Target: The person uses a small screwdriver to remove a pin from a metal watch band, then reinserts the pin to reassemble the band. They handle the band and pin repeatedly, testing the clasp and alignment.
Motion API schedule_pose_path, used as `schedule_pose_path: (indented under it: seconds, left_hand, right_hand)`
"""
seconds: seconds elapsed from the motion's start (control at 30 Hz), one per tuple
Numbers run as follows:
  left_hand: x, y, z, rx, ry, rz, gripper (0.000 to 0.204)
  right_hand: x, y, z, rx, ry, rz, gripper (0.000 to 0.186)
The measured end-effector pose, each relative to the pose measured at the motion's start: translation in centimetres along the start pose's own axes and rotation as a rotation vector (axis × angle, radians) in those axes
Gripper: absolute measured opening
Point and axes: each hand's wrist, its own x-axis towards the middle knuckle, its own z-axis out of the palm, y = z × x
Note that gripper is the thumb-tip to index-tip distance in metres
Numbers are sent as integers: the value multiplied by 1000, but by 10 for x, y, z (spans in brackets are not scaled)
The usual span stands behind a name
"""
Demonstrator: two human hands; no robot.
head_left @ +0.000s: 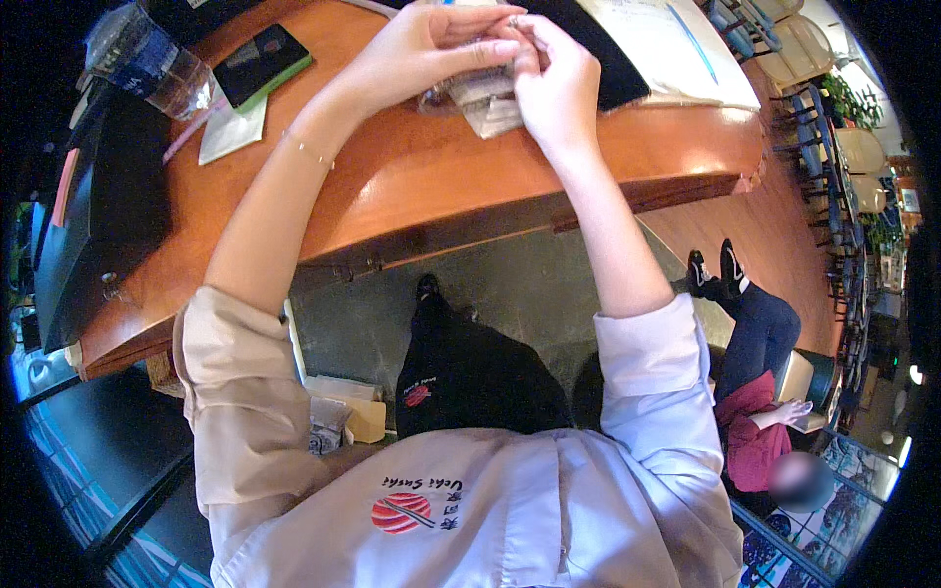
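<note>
A pale grey-beige, button-front cloth shirt (500,529) carries a round red-striped emblem (392,514) crossed by dark sticks, with black lettering around it. The wide left sleeve (245,392) and right sleeve (652,363) are rolled in thick folds. A thin beaded bracelet (312,149) circles the left wrist (333,122). Below, black cloth legwear (480,377) bears a smaller red emblem (418,395) above a dark shoe (427,284).

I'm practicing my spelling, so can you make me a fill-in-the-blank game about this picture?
1. The pen on the white paper is coloured ____.
2. Of the left hand and the right hand, the one closer to the pen is the ____ one.
3. The thin bracelet is on the same arm as the ____ hand.
4. The edge of the black device is bright ____.

Missing words: blue; right; left; green.
</note>
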Motion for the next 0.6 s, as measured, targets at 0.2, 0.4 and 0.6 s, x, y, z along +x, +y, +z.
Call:
schedule_pose_path:
  seconds: [0.2,0.4,0.6]
  left_hand:
    - [-15,15,-8,434,128,-176,28]
    - [-18,19,5,573,94,-304,25]
    - [-19,20,8,476,170,-285,28]
  right_hand:
    - [5,2,-1,160,78,-29,15]
    - [8,6,-9,303,-31,158,15]
    - [11,4,-9,437,-246,188,13]
